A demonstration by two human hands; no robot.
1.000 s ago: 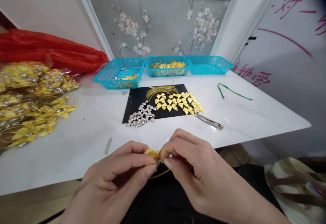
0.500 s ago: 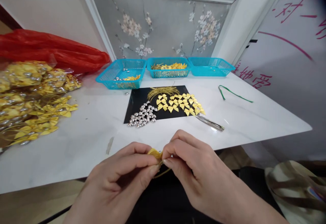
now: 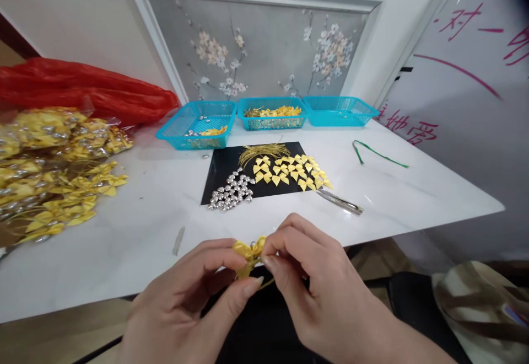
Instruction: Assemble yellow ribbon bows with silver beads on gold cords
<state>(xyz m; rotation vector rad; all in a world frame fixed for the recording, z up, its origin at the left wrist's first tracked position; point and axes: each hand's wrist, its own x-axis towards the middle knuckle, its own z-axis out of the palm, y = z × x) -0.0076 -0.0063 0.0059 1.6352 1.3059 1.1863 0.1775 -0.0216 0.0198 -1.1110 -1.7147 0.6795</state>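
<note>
A yellow ribbon bow (image 3: 248,250) with a small silver bead at its centre is held between my two hands, just off the table's front edge. My left hand (image 3: 194,298) has its fingertips on the bow's left side, the thumb below. My right hand (image 3: 318,276) pinches the bow's right side, where a thin gold cord runs beneath it. Past my hands, on a black mat (image 3: 223,161), lie silver beads (image 3: 231,190), several loose yellow bows (image 3: 289,170) and a bundle of gold cords (image 3: 264,153).
Metal thread snips (image 3: 341,202) lie right of the mat. Three blue baskets, left (image 3: 198,124), middle (image 3: 271,123) and right (image 3: 341,111), stand along the wall. Bagged yellow bows (image 3: 53,160) and a red plastic bag (image 3: 86,85) fill the left. A green ribbon (image 3: 380,153) lies right.
The bow has turned so its loops and bead show more. My left thumb has moved down, away from the fingers, while my right hand keeps its pinch. The view has shifted slightly.
</note>
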